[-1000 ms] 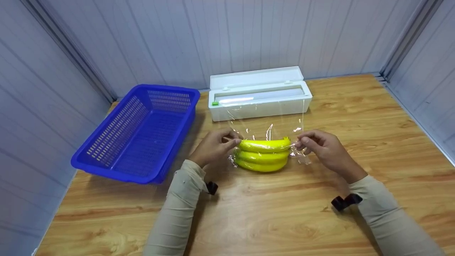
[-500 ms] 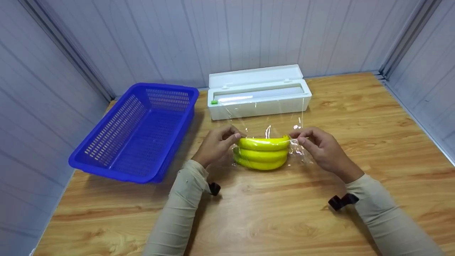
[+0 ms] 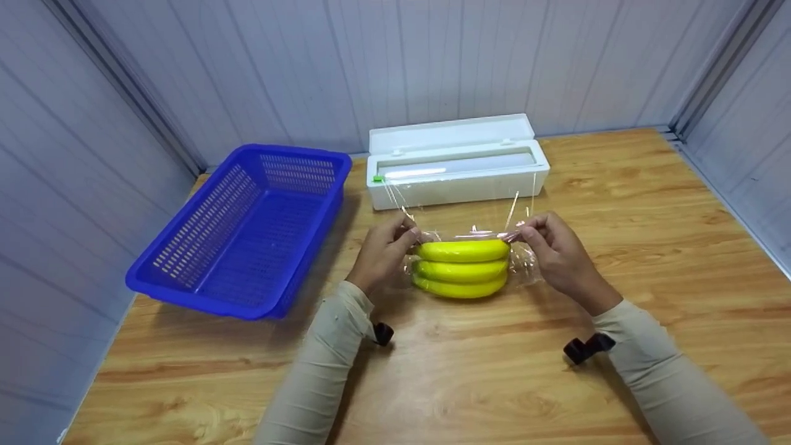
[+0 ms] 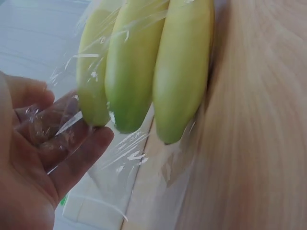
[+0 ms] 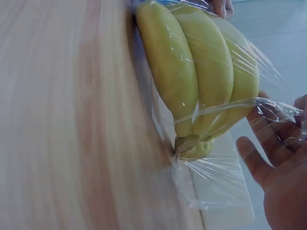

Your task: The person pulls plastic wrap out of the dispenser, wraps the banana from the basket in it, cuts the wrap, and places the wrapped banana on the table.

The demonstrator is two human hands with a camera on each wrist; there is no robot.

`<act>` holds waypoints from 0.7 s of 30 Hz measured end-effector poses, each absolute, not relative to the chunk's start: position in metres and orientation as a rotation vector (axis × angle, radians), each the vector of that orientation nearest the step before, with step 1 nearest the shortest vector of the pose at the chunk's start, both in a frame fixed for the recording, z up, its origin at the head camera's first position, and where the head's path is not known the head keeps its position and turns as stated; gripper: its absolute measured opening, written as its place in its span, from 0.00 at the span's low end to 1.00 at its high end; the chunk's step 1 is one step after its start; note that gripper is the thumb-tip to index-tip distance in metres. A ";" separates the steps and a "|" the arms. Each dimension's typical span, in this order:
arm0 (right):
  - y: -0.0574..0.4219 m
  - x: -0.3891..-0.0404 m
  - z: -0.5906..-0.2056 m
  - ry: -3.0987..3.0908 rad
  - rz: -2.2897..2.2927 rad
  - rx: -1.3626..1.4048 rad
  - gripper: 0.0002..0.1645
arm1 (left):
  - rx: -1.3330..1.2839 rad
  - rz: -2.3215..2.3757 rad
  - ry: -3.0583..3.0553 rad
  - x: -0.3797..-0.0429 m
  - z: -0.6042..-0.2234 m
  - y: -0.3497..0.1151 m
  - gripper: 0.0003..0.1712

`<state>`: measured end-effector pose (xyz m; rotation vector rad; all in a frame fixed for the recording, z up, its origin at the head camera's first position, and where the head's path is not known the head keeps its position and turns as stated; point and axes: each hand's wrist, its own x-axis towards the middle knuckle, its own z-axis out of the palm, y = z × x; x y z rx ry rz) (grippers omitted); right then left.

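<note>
A bunch of yellow bananas (image 3: 463,272) lies on the wooden table between my two hands, with clear cling film (image 3: 476,213) around it. My left hand (image 3: 384,247) pinches the film at the bananas' greenish tips; in the left wrist view the film (image 4: 129,158) stretches over the tips and the lower fingers are spread. At the stem end, my right hand (image 3: 559,253) pinches a gathered edge of film between thumb and fingers. The film runs back to a white dispenser box (image 3: 460,185), whose lid (image 3: 451,134) stands raised. A film roll (image 3: 457,167) shows inside.
To the left stands a blue plastic basket (image 3: 238,247) with slotted sides. A small green piece (image 3: 377,178) sits at the dispenser's left front edge. Pale panelled walls (image 3: 432,62) border the wooden table (image 3: 469,383) at the back and sides.
Both hands have moved slightly away from me. The film edge they hold has passed over the top banana to its far side. The bananas, basket and dispenser keep their places.
</note>
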<state>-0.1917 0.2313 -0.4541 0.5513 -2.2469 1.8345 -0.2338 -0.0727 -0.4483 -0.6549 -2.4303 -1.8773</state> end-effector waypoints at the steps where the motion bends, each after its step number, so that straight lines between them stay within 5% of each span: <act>1: 0.231 -0.192 -0.455 -2.233 1.854 0.545 0.10 | -0.634 -1.871 -2.431 -0.234 -0.448 -0.072 0.06; 21: 0.228 -0.193 -0.466 -2.236 1.906 0.444 0.10 | -0.390 -2.010 -2.435 -0.233 -0.450 -0.064 0.06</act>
